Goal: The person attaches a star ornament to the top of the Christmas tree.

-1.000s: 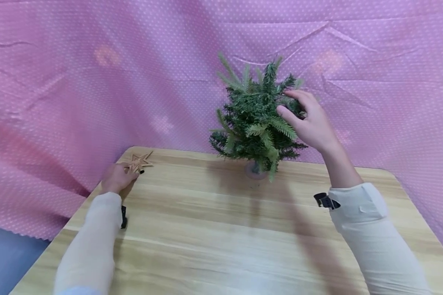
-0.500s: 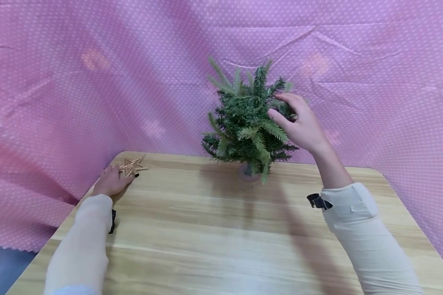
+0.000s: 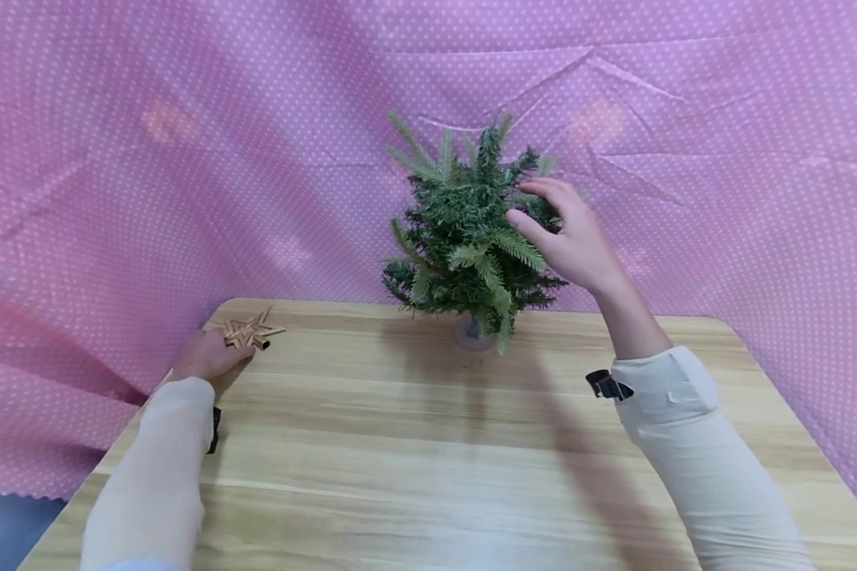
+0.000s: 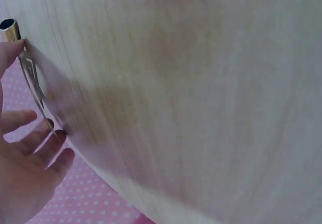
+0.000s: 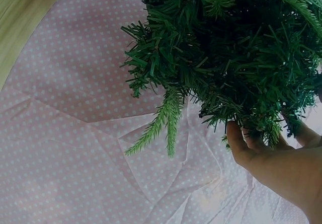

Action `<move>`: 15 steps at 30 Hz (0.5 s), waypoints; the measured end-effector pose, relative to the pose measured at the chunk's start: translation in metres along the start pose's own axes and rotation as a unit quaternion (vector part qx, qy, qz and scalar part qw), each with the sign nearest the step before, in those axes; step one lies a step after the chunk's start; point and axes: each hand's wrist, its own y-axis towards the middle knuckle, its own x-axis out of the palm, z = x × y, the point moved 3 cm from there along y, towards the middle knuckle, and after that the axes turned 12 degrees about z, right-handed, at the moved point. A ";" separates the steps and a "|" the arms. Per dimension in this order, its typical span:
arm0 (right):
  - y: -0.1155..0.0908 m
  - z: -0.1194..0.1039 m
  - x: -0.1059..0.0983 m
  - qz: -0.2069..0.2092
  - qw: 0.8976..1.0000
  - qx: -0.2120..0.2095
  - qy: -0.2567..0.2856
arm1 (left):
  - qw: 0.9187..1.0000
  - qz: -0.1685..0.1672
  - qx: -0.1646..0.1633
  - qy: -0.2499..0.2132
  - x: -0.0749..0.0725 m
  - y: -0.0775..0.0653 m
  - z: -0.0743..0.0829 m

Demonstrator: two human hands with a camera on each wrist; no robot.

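While the hands sit well apart, a slipping star (image 3: pixel 246 330) and a tipping tree (image 3: pixel 460 226) head my risk list.
Item, lower frame: wooden table (image 3: pixel 371 476). Item, left of frame: left hand (image 3: pixel 205 354), thumb and loosely bent fingers pinching the star near its short tube (image 4: pixel 9 31); I judge the hold slight, so an uneven lift could twist it or drop it over the table's edge. Whether it clears the wood I cannot tell. Item, right of centre: right hand (image 3: pixel 573 239), thumb and fingers parted in a wide curve, tips at the branches (image 5: pixel 191 68), no firm grip showing. Item, upper centre: the tree, upright on a small base (image 3: pixel 466 336); a sideways push or snagged branch could topple it. Item, rear: pink dotted cloth (image 3: pixel 293 159).
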 end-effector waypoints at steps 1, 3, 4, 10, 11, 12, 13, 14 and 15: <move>0.000 0.000 0.000 0.000 1.000 0.000 0.000 | 1.000 -0.001 -0.002 0.003 0.000 0.000 0.001; -0.001 0.001 0.000 0.001 1.000 0.001 -0.001 | 1.000 0.000 -0.004 0.001 -0.001 -0.001 0.002; -0.001 0.002 -0.001 0.001 1.000 0.001 -0.002 | 1.000 0.003 -0.006 0.000 -0.002 -0.001 0.003; -0.001 0.001 0.000 -0.003 1.000 0.005 -0.002 | 0.999 0.020 -0.024 -0.036 -0.007 -0.005 0.006; 0.000 0.001 0.000 -0.003 1.000 0.005 -0.002 | 0.998 0.021 -0.029 -0.042 -0.008 -0.006 0.007; 0.000 0.001 0.000 -0.002 1.000 0.004 -0.001 | 0.998 0.024 -0.034 -0.043 -0.010 -0.006 0.007; 0.000 0.001 0.001 -0.001 1.000 0.003 -0.001 | 0.998 0.030 -0.038 -0.045 -0.011 -0.006 0.008; 0.000 0.001 0.000 0.000 1.000 0.003 0.000 | 0.997 0.037 -0.041 -0.046 -0.012 -0.005 0.008; 0.000 0.001 0.000 0.001 1.000 0.004 -0.001 | 0.997 0.047 -0.044 -0.047 -0.014 -0.005 0.010</move>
